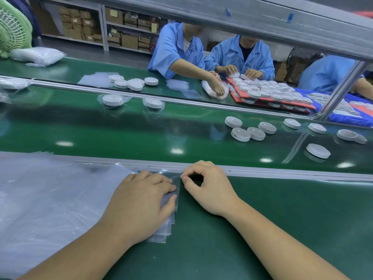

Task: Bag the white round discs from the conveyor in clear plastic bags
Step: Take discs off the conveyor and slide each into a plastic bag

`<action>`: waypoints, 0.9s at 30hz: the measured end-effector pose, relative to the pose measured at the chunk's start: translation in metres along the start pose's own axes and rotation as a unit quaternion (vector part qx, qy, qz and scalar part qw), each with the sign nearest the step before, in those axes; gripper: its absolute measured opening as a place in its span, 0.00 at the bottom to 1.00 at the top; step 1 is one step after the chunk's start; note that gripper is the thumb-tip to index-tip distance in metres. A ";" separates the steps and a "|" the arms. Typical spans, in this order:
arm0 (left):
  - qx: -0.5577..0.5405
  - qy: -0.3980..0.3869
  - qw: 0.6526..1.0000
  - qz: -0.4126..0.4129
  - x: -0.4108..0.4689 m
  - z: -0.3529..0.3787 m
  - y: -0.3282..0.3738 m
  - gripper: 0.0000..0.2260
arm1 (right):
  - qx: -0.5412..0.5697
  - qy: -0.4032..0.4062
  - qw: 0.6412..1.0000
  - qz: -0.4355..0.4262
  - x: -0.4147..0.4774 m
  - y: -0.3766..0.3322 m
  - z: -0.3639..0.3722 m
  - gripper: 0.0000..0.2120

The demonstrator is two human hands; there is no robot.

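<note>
Pressing my left hand (141, 199) flat on a small stack of clear bags (168, 223), I pinch the top bag's corner with my right hand (205, 186), thumb against forefinger. On the glossy green belt (141, 134) at one to two o'clock lie nine loose round white discs (240, 134); two bagged ones (112, 99) sit at eleven. No writing is legible.

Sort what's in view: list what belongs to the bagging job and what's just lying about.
Job:
- left hand flat on stack of clear plastic bags
- right hand pinching top bag's edge
- loose white round discs on green conveyor belt

Lying about:
- green fan
- brown cardboard boxes
- red trays
</note>
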State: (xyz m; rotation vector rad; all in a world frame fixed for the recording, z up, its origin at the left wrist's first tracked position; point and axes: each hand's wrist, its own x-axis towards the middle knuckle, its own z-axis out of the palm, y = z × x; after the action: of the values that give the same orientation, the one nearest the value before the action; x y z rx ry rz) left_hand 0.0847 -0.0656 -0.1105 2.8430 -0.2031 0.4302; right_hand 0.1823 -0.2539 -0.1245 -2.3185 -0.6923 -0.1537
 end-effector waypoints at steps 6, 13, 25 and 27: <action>-0.003 -0.005 1.000 0.003 0.002 0.001 -0.004 0.19 | 0.005 -0.009 1.000 0.002 -0.002 -0.001 -0.002 0.07; -0.035 -0.036 0.999 0.012 0.007 -0.003 -0.010 0.11 | 0.200 0.107 0.965 0.135 0.010 0.008 -0.011 0.10; -0.124 -0.045 0.991 0.012 0.014 -0.006 -0.025 0.10 | -0.397 -0.073 0.898 0.173 0.161 0.117 -0.069 0.19; -0.121 -0.021 0.992 0.010 0.012 -0.006 -0.028 0.10 | -0.399 -0.060 0.900 0.165 0.167 0.120 -0.066 0.16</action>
State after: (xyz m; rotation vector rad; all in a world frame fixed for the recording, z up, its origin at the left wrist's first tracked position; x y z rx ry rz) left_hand 0.0998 -0.0387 -0.1076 2.6152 -0.2725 0.3262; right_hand 0.3924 -0.2974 -0.0978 -3.2204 -0.2918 -0.1569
